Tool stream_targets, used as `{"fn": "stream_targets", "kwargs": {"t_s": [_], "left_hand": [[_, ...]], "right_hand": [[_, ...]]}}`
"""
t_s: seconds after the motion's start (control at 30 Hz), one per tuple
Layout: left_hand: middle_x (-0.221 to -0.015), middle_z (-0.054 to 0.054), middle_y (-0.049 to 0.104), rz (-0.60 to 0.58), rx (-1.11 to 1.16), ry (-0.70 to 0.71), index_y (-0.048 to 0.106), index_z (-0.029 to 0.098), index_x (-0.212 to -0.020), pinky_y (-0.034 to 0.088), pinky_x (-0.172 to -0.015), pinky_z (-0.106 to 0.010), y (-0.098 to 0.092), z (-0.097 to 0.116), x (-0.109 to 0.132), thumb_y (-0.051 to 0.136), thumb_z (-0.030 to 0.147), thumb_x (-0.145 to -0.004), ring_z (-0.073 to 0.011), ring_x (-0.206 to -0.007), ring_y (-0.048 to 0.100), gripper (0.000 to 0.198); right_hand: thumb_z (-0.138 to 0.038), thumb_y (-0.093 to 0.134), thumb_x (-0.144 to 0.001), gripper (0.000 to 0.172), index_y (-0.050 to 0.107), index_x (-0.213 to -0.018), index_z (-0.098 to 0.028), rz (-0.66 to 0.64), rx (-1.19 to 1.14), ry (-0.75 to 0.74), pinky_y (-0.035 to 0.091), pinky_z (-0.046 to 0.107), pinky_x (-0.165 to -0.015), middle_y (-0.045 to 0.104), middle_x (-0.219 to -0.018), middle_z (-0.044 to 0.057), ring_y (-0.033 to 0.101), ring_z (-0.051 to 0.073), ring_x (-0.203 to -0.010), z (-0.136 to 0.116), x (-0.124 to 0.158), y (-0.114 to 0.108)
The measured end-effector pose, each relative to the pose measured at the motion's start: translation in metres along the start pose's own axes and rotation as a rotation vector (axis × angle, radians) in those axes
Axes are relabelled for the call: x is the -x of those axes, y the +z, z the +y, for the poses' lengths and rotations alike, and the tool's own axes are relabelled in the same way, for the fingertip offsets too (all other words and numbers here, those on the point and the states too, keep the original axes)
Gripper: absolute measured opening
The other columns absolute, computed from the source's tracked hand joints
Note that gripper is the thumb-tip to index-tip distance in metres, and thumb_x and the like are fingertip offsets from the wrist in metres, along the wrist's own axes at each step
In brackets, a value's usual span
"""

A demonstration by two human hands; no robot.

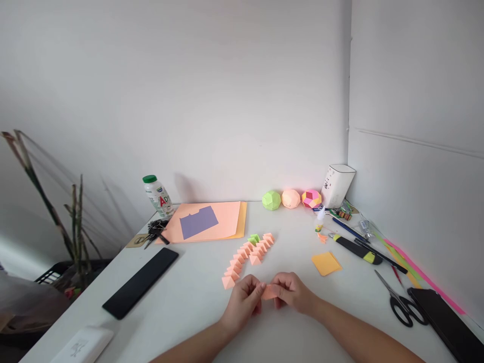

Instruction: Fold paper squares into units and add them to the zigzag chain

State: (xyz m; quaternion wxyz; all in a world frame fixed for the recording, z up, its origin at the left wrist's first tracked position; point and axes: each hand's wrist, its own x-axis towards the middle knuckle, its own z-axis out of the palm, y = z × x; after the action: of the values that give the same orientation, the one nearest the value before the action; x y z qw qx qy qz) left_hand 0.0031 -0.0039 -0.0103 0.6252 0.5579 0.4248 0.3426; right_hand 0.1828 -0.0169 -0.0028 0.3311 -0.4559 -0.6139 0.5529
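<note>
Both my hands meet low over the white table [196, 297], pinching one small piece of folded orange paper [269, 292] between them. My left hand [244, 300] grips its left end with curled fingers. My right hand [293, 293] grips the right end, fingers closed. Just beyond my hands lies a row of several folded orange paper units [245, 254], with a couple of green ones [253, 238] at its far end. An orange square sheet [326, 263] lies to the right.
Orange sheets with a purple piece [206, 222] lie at the back, beside a bottle [157, 195] and keys [156, 230]. Three paper balls [291, 198] and a white container [337, 185] sit by the wall. Scissors [399, 300], a cutter [357, 249], a black bar [140, 281] lie around.
</note>
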Motion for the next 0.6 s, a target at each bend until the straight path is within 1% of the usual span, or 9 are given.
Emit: {"fn": "stream_targets", "kwargs": {"t_s": [0.07,0.17,0.23,0.3,0.43,0.6], "left_hand": [[-0.043,0.007,0.047,-0.024,0.031,0.008,0.042,0.019,-0.069,0.028,-0.04,-0.019,0.0,0.0012,0.0003,0.051,0.055,-0.078,-0.008,-0.038,0.041,0.039],[-0.052,0.005,0.052,-0.082,0.031,0.016,0.046,0.017,-0.075,0.031,-0.041,-0.019,0.0012,0.0061,0.0019,0.053,0.054,-0.078,-0.0084,-0.042,0.045,0.038],[-0.056,0.004,0.054,-0.084,0.022,0.013,0.046,0.017,-0.073,0.032,-0.042,-0.019,0.0021,0.0084,0.0026,0.054,0.055,-0.077,-0.0082,-0.043,0.046,0.039],[-0.054,0.004,0.053,-0.067,0.036,0.009,0.044,0.018,-0.07,0.031,-0.041,-0.019,0.0025,0.0084,0.0024,0.053,0.056,-0.077,-0.0082,-0.042,0.045,0.04],[-0.048,0.006,0.049,-0.057,0.079,0.006,0.043,0.019,-0.07,0.031,-0.041,-0.019,0.0018,0.0058,0.0012,0.051,0.056,-0.078,-0.0085,-0.04,0.043,0.039],[-0.053,0.004,0.053,-0.104,0.047,0.02,0.047,0.017,-0.074,0.034,-0.043,-0.02,0.0006,0.0086,0.002,0.054,0.051,-0.079,-0.0084,-0.044,0.047,0.035]], "right_hand": [[-0.044,0.053,-0.083,0.031,0.055,-0.072,-0.015,0.018,-0.025,0.002,0.034,0.02,-0.047,0.057,-0.052,-0.002,0.05,0.01,-0.048,-0.0003,-0.0006,-0.0001],[-0.046,0.053,-0.083,0.032,0.054,-0.073,-0.016,0.037,-0.04,0.007,0.033,0.02,-0.046,0.056,-0.053,-0.002,0.048,0.009,-0.046,-0.0003,-0.0012,0.0007],[-0.046,0.053,-0.083,0.031,0.054,-0.074,-0.016,0.028,-0.029,-0.005,0.034,0.02,-0.047,0.057,-0.055,-0.002,0.049,0.01,-0.048,0.0003,-0.0008,0.0018],[-0.045,0.054,-0.082,0.031,0.054,-0.072,-0.016,0.012,0.001,-0.021,0.036,0.021,-0.048,0.057,-0.056,-0.001,0.051,0.011,-0.051,0.0016,-0.0001,0.0029],[-0.045,0.056,-0.08,0.031,0.052,-0.068,-0.016,0.004,0.055,-0.031,0.037,0.021,-0.048,0.058,-0.057,-0.001,0.052,0.012,-0.052,0.0055,0.0004,0.0036],[-0.044,0.054,-0.081,0.032,0.051,-0.067,-0.017,0.013,0.065,-0.021,0.035,0.02,-0.046,0.055,-0.054,-0.002,0.05,0.01,-0.048,0.0036,0.0001,0.0026]]}}
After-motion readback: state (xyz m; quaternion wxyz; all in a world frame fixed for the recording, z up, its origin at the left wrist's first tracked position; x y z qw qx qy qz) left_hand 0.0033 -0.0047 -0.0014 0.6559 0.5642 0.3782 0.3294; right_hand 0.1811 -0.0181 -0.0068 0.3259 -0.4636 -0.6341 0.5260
